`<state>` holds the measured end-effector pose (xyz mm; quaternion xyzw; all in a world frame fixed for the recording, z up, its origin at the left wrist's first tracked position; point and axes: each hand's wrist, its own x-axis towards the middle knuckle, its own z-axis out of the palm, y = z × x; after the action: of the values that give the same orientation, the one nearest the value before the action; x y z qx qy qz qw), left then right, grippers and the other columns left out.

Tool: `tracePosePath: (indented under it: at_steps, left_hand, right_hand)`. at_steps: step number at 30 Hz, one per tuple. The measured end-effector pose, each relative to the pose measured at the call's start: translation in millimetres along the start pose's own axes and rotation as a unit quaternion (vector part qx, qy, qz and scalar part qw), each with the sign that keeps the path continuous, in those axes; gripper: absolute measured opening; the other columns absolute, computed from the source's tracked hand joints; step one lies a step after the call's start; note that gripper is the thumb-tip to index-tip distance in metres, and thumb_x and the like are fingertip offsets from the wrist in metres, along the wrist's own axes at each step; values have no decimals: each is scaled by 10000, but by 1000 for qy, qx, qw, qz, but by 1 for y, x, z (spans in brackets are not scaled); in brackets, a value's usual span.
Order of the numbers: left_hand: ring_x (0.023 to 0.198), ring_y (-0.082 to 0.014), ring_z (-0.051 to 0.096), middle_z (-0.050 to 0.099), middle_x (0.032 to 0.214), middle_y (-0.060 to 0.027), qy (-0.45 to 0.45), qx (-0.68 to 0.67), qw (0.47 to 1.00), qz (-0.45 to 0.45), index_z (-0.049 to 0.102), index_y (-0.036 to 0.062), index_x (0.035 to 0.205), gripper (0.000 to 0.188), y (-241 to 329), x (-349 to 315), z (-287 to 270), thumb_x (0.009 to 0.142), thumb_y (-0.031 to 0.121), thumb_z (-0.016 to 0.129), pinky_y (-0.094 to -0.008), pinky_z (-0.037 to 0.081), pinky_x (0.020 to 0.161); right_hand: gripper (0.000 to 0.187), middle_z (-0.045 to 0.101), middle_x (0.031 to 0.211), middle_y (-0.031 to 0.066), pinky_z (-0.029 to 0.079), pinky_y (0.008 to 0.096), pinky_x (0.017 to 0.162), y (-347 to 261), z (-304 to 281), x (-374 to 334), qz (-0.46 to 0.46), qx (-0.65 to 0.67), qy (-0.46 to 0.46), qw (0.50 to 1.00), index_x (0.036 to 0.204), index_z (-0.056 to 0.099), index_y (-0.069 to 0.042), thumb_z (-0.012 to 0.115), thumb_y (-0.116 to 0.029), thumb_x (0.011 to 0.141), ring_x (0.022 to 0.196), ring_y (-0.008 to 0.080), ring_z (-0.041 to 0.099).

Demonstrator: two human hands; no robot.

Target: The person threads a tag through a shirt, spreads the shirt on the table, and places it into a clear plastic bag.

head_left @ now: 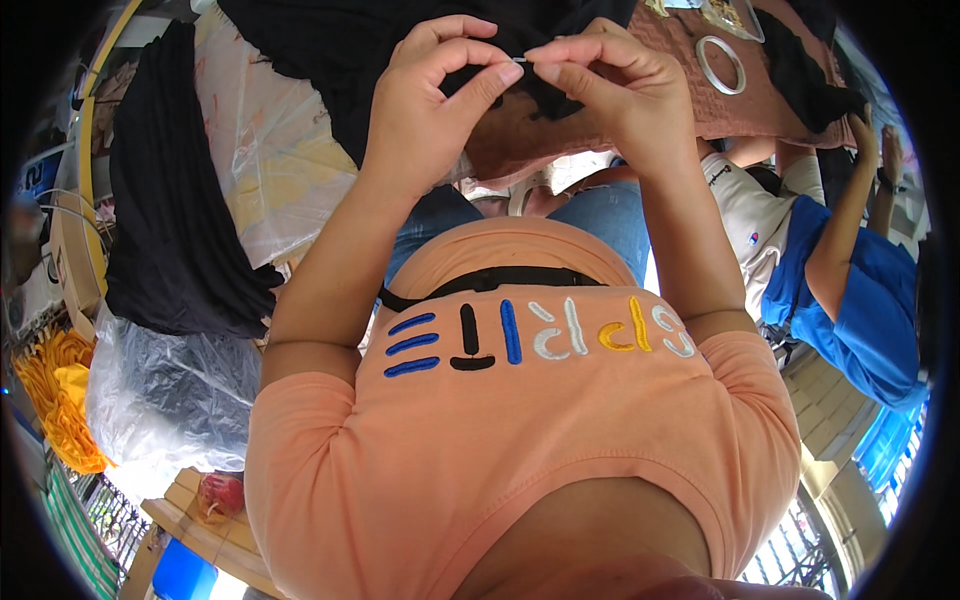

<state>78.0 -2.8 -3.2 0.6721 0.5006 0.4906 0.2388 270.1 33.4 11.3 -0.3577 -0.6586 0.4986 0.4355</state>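
My left hand (pixel 435 95) and my right hand (pixel 625 85) are raised close together at the top of the view. Thumb and forefinger are pinched on each. Between the fingertips shows a tiny thin pale piece (pixel 519 60), too small to name, which both hands appear to hold. Behind and below them lies black cloth (pixel 330 50), spread over a brown textured cover (pixel 520 140). Whether a thread runs from the piece cannot be made out.
A white ring (pixel 721 65) lies on the brown cover at right. Clear plastic sheeting (pixel 275 150) and more black fabric (pixel 165 190) are at left, above a plastic bag (pixel 175 395) and orange cloth (pixel 55 390). A person in blue (pixel 850 290) sits at right, one hand at black cloth.
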Motion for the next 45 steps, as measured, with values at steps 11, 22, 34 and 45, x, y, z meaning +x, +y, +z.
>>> tracePosePath:
  at_steps: [11, 22, 34, 45]
  left_hand:
    - [1110, -158, 540, 586, 1168, -58, -52, -146, 987, -47, 691, 41, 943, 140, 2, -3, 3, 867, 157, 699, -291, 420, 955]
    - [1064, -149, 574, 639, 1111, -74, -1, -299, 949, -98, 639, 22, 1088, 228, 10, 0, 14, 871, 72, 690, -273, 441, 948]
    - [877, -132, 655, 691, 945, -135, 57, -328, 939, -88, 555, -6, 1028, 141, 14, 11, 13, 953, 109, 587, -245, 515, 792]
    - [784, -132, 676, 706, 872, -103, -32, -208, 970, -124, 675, -19, 964, 122, 16, 8, 5, 888, 74, 655, -252, 535, 745]
  right_hand:
    - [144, 611, 816, -24, 413, 192, 658, 0, -5, 0, 44, 100, -36, 993, 982, 725, -26, 694, -38, 842, 742, 53, 525]
    - [157, 657, 927, -1, 447, 198, 687, 11, 1, 1, 6, 132, -16, 991, 1013, 704, -24, 666, -22, 861, 758, 61, 545]
    - [67, 640, 848, 5, 474, 262, 661, 0, 9, -6, -138, -144, -6, 980, 894, 713, -52, 712, -79, 833, 767, 111, 599]
    - [107, 596, 932, 86, 434, 372, 853, -36, -12, 28, -309, -406, -11, 860, 850, 626, -67, 684, -73, 760, 959, 293, 584]
